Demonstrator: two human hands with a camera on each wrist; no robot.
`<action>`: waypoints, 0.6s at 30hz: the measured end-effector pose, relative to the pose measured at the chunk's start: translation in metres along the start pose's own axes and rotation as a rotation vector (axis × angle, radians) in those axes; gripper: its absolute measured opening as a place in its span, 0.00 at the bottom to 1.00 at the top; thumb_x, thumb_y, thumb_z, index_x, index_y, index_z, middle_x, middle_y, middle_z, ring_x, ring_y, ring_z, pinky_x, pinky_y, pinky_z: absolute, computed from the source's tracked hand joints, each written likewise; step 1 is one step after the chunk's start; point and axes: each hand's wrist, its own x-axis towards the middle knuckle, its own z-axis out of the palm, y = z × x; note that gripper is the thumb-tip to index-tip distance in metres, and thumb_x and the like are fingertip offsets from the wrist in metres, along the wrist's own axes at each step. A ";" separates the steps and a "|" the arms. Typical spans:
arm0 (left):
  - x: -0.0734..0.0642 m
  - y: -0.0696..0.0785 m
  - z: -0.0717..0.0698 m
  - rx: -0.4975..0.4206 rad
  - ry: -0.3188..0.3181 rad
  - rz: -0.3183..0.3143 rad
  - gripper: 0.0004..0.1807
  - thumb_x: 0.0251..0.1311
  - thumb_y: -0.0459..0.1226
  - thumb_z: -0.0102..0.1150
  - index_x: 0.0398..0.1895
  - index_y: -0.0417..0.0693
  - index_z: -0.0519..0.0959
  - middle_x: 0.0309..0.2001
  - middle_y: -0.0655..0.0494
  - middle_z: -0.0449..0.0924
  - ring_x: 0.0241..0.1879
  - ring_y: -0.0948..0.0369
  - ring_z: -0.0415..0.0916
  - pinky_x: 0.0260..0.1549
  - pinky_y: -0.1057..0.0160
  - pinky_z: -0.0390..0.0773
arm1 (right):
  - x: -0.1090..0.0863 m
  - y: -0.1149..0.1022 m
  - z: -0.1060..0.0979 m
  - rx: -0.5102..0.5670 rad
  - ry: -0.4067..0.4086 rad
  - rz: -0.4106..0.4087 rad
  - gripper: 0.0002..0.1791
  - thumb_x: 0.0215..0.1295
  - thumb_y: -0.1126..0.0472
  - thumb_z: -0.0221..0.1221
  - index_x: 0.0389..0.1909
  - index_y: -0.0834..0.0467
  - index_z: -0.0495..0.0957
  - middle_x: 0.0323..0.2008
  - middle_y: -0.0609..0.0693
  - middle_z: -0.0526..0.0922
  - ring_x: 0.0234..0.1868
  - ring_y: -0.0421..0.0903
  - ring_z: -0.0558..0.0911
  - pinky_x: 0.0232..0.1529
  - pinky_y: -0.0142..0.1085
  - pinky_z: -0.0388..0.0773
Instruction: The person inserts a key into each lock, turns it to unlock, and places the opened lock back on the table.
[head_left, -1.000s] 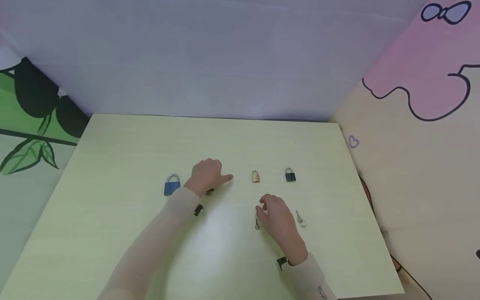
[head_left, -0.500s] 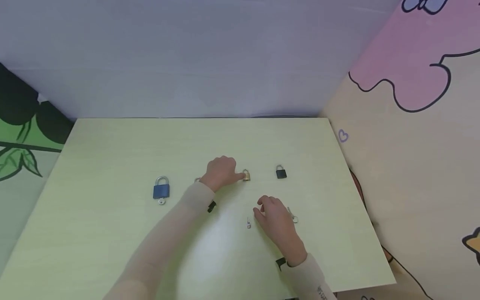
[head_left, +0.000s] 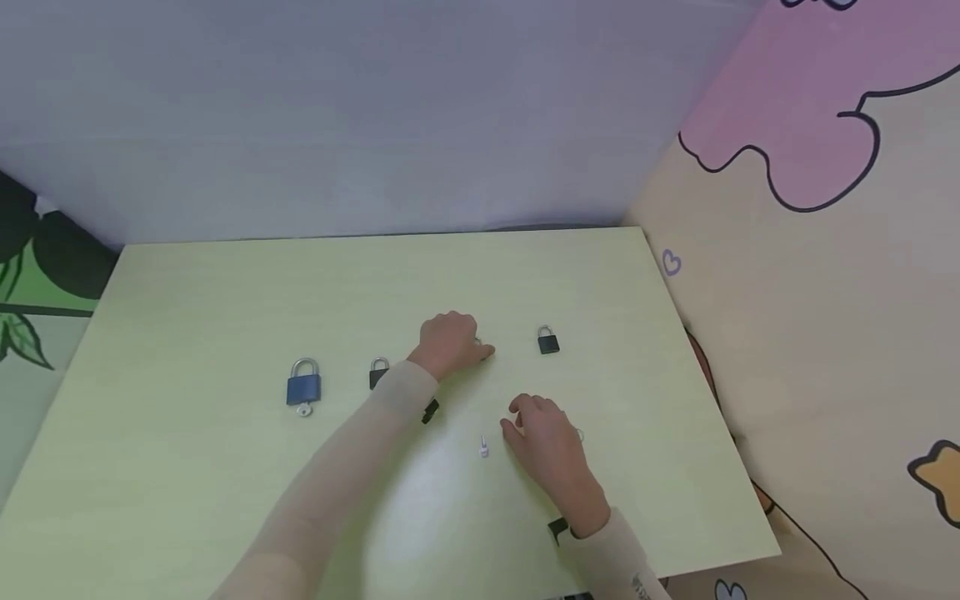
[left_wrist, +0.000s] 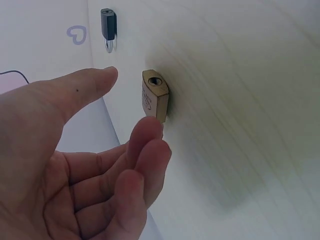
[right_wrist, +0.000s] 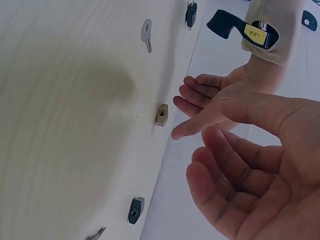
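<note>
My left hand (head_left: pixel 452 343) hovers at a small brass padlock (left_wrist: pixel 156 97), thumb apart from the loosely bent fingers. The fingertips come right by the padlock's body without gripping it; in the head view the hand mostly covers it. My right hand (head_left: pixel 551 442) is held over the table, fingers loosely curled and nothing in them. Just left of it lies a small key (head_left: pixel 483 448), seen flat in the right wrist view (right_wrist: pixel 146 34). Another key, its ring (head_left: pixel 581 435) peeking out, is mostly hidden behind the right hand. A small black padlock (head_left: pixel 548 343) stands to the right.
Toward the left of the pale table (head_left: pixel 225 317) is a blue padlock (head_left: pixel 303 389) with a key (head_left: pixel 303 410) at its lower edge. A dark padlock (head_left: pixel 377 377) is partly covered by the left sleeve. Walls border the back and right sides.
My left hand has shifted right, away from the dark padlock and over to the brass one. The right hand keeps nearly its place while the head view swings rightward.
</note>
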 end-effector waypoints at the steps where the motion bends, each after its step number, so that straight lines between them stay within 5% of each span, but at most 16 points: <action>1: 0.001 0.001 0.001 0.005 -0.003 -0.005 0.26 0.63 0.59 0.59 0.21 0.48 0.75 0.16 0.58 0.59 0.17 0.61 0.60 0.18 0.63 0.59 | 0.000 0.000 0.000 0.001 -0.003 -0.001 0.11 0.62 0.58 0.68 0.40 0.59 0.80 0.27 0.44 0.76 0.28 0.43 0.74 0.25 0.32 0.71; 18: 0.015 -0.001 0.014 -0.001 -0.046 -0.020 0.22 0.64 0.49 0.57 0.16 0.50 0.67 0.15 0.58 0.59 0.17 0.61 0.59 0.18 0.62 0.58 | -0.004 -0.005 0.004 -0.048 -0.059 0.001 0.09 0.63 0.55 0.67 0.39 0.55 0.81 0.27 0.42 0.76 0.27 0.40 0.74 0.24 0.30 0.70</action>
